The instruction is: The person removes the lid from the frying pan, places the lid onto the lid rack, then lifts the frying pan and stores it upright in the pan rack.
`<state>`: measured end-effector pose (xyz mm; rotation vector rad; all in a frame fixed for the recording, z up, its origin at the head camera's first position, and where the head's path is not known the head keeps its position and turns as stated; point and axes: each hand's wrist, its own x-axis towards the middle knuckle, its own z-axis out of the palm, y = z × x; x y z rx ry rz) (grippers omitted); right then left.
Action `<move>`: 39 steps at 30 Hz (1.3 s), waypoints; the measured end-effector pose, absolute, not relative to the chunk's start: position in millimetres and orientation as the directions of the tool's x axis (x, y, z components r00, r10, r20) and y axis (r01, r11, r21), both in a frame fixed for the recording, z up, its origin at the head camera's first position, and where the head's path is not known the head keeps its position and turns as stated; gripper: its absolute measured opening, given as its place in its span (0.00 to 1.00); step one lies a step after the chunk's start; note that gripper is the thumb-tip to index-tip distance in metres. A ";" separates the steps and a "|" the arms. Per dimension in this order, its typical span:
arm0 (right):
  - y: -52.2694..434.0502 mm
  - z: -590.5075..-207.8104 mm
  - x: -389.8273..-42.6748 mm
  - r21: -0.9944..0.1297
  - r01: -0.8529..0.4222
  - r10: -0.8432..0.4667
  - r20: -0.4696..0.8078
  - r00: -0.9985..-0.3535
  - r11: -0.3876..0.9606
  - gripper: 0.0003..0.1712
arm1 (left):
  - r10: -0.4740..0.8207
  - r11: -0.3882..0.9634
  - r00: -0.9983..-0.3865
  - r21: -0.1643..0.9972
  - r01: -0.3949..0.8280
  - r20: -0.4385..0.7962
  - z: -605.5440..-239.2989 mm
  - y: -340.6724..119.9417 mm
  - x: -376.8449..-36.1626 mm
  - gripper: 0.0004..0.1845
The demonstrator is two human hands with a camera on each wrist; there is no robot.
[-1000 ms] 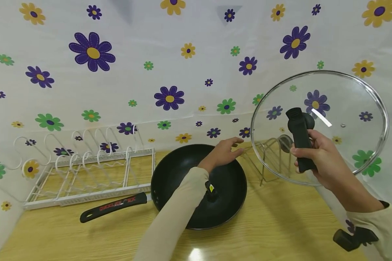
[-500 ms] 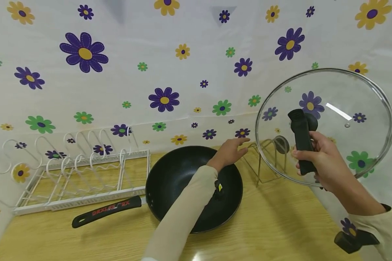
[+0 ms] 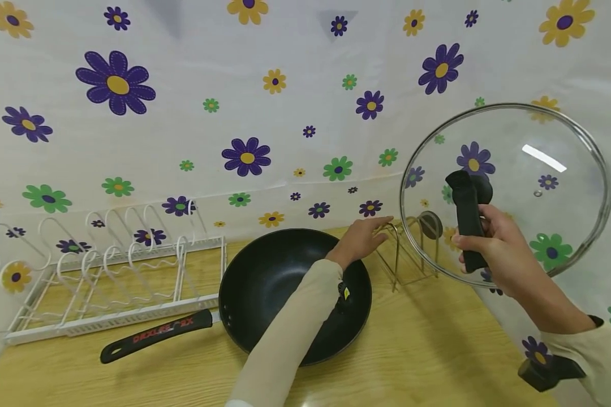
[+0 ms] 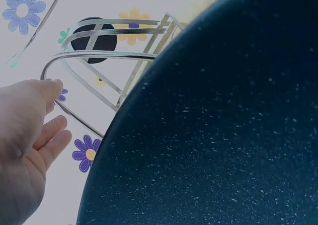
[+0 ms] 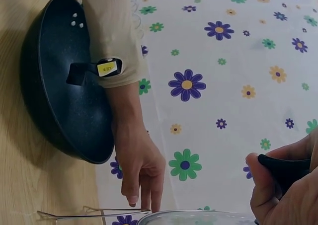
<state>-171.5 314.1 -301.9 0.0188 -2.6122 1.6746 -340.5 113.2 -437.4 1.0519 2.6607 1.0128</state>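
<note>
My right hand (image 3: 499, 243) grips the black handle (image 3: 468, 220) of a round glass lid (image 3: 514, 141) with a metal rim, held upright above the right side of the table. My left hand (image 3: 358, 240) reaches across a black wok (image 3: 265, 282) toward a small metal wire rack (image 3: 394, 254). In the left wrist view, its fingertips (image 4: 52, 91) touch the bent end of a rack wire (image 4: 99, 54); the other fingers are loosely bent. The lid's lower edge overlaps the rack in the head view. My left forearm hides part of the wok.
A white wire dish rack (image 3: 132, 271) stands at the left against the flowered wall covering (image 3: 295, 56). The wok's long black handle (image 3: 158, 336) points left over the wooden table (image 3: 412, 350). A dark disc (image 3: 430, 225) sits at the metal rack's far end.
My left hand has come closer to the metal rack and now touches its wire. The lid has shifted slightly away from the wok in my right hand. The head view has turned rightward.
</note>
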 end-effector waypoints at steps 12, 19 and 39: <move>316.6 -306.6 -172.6 -0.902 -0.022 0.022 0.035 -0.999 0.432 0.39 | 0.587 0.540 -0.787 0.632 0.556 0.190 -433.4 116.8 -340.0 0.21; 317.8 -307.7 -174.7 -0.891 -0.019 0.024 0.034 -0.999 0.453 0.40 | 0.546 0.531 -0.815 0.673 0.515 0.193 -433.0 120.7 -340.9 0.19; 314.9 -323.2 -181.3 -0.884 -0.039 0.010 0.049 -0.999 0.467 0.37 | 0.418 0.542 -0.857 0.674 0.502 0.303 -440.7 133.4 -340.5 0.13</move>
